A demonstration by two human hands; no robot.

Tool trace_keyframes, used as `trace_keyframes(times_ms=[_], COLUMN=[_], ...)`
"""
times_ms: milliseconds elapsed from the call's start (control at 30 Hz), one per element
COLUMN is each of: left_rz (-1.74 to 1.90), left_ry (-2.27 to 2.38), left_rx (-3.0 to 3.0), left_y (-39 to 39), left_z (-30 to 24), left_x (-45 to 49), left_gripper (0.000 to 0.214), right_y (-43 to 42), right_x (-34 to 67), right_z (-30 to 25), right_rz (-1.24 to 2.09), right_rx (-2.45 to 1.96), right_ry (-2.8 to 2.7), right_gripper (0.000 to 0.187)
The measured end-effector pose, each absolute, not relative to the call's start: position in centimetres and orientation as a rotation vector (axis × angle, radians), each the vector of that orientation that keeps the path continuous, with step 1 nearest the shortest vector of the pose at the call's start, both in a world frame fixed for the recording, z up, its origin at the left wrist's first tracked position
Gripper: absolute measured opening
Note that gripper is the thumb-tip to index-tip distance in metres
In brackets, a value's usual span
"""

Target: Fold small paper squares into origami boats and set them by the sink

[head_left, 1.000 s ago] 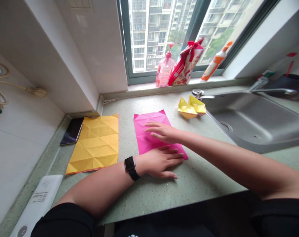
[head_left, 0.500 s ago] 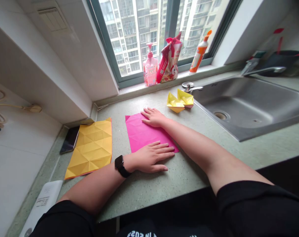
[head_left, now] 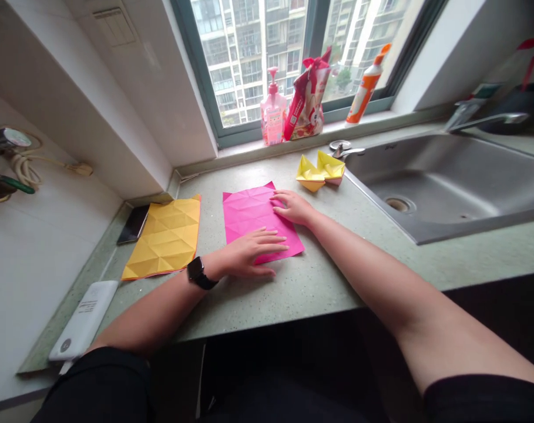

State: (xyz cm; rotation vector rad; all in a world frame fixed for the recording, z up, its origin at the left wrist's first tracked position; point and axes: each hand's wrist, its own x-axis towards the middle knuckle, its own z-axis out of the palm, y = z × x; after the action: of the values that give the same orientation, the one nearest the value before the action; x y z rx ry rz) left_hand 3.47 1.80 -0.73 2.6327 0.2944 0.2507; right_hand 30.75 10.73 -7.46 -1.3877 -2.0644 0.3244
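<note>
A creased pink sheet of paper (head_left: 244, 220) lies on the counter between my arms. My left hand (head_left: 254, 252), a black watch on its wrist, is spread over the sheet's near edge with its fingers apart. At the sheet's right edge rests my right hand (head_left: 293, 207), fingers stretched out onto the paper. Neither hand grips anything. To the left lies a yellow sheet (head_left: 165, 238) with a grid of creases and orange showing at its edge. Two folded yellow paper boats (head_left: 309, 174) stand beyond my right hand, touching each other.
A steel sink (head_left: 447, 182) is set into the counter at the right. On the window sill stand a pink pump bottle (head_left: 273, 114), a red bag (head_left: 309, 100) and an orange bottle (head_left: 367, 91). A dark phone (head_left: 132, 224) and a white power bank (head_left: 84, 320) lie at the left.
My right hand has slid rightward off the pink sheet's top middle, baring its far corner. My left hand has shifted a little left. The view has moved slightly.
</note>
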Motion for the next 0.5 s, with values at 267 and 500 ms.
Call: trace_keyframes(times_ms=[267,500], left_rz=[0.361,0.432], left_ry=[0.71,0.694], left_rx=[2.515,2.398], left_y=[0.3,0.2], left_z=[1.1,1.0], left_x=[-3.5,-5.6], left_gripper=[0.054,0.046], right_y=[9.7,8.3], right_x=[31.0,31.6], right_z=[-7.0,-7.3], right_rz=[0.379,0.421], right_rx=[-1.363,-1.332], right_ry=[-2.167,-2.243], right_gripper=[0.037,0.04])
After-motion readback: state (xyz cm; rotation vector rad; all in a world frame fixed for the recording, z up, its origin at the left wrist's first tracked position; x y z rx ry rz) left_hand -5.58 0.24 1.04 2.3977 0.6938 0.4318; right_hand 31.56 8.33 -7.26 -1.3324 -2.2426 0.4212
